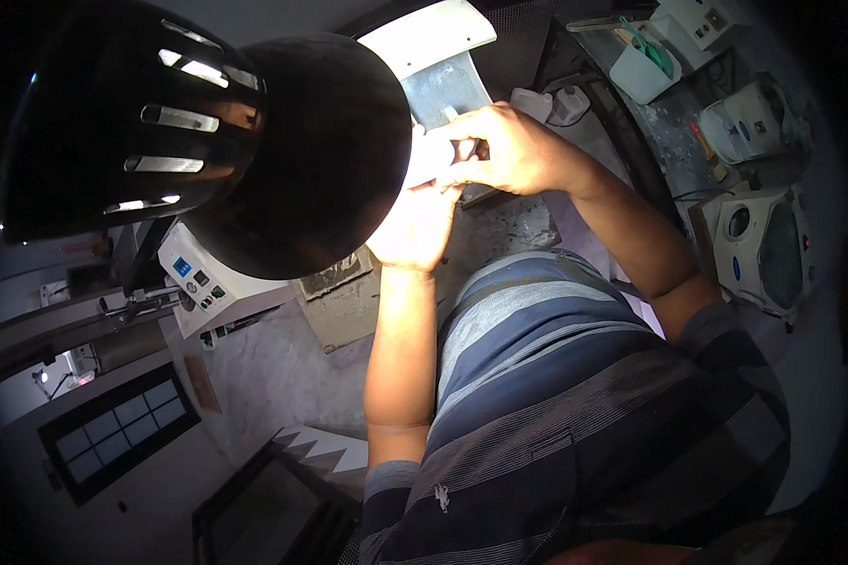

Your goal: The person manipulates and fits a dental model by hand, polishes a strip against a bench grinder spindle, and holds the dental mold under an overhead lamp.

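Note:
Under the black lamp shade [330, 155], my two hands meet in a very bright glare. My left hand [413, 226] is turned palm up, its fingers washed out by the light and partly hidden behind the shade. From the right comes my right hand [523, 151], thumb and fingers curled together in a pinch against the left fingertips. Whatever small thing sits between them is lost in glare and shadow. Just beyond the hands lies a grey dusty tray [443, 87] below a white curved hood [433, 36].
A white device with a control panel [212, 287] stands left, beside a dusty board [339, 315]. At right are a white tub [645, 73] holding a green tool, a pale machine [749, 122] and another white machine with a dark window [763, 247]. Small white containers [565, 104] stand nearer.

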